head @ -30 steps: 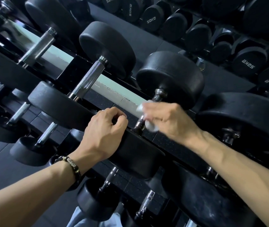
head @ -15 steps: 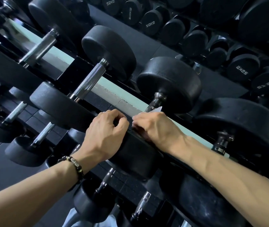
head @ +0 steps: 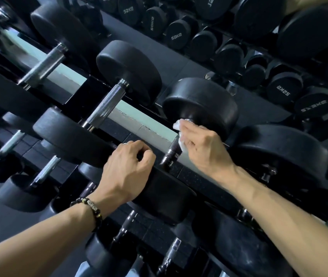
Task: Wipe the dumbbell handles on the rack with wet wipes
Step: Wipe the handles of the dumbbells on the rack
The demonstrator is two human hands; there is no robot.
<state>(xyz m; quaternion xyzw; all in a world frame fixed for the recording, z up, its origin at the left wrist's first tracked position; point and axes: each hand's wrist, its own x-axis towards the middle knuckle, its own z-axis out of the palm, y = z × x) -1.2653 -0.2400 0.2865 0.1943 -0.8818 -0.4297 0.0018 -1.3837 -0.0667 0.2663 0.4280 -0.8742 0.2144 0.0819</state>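
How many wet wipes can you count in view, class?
1: the white wet wipe, gripped by the right hand against the dumbbell handle. Part lies hidden under the hand; another could be tucked inside.

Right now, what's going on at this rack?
A person is cleaning dumbbells on a rack. The right hand grips a white wet wipe around the upper end of one dumbbell handle, close to the far weight head. The left hand, fingers curled, rests on the near weight head of the same dumbbell. The neighbouring handle is untouched at this moment.

Dim, bluish; edges blurred w/ wide-angle warp.
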